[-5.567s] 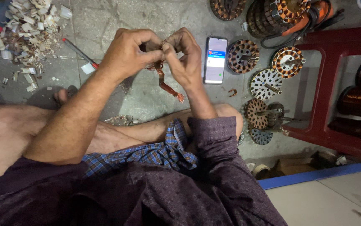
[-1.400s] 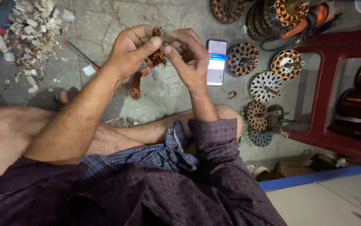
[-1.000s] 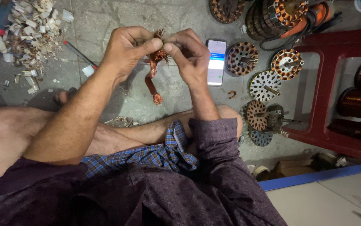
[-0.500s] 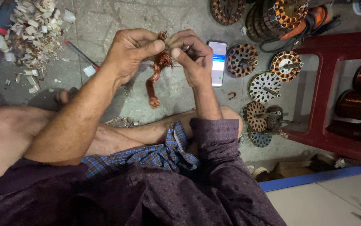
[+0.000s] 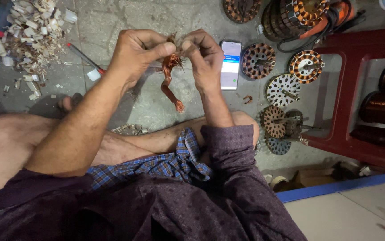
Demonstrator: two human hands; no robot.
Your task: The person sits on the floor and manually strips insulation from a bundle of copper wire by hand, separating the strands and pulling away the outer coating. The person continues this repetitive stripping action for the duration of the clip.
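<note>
The coil (image 5: 170,78), a bundle of copper wire, sits at upper centre of the frame, pinched at its top between both hands. The left hand (image 5: 134,51) grips it between thumb and forefinger from the left; the right hand (image 5: 203,56) does the same from the right, the fingertips of the two hands almost meeting. The rest of the coil hangs free below the hands, ending in a frayed tuft above the floor (image 5: 112,22).

Handling judgement: the bundle is light and pliable (it droops under its own weight), yet springy, with fine strands that kink or snap if bent sharply. Loose ends may prick. Grip is best at the bunched top, where the strands lie together, not at the frayed tail.

A phone (image 5: 230,64) lies just right of the hands, with stators (image 5: 257,60) beyond it.
</note>
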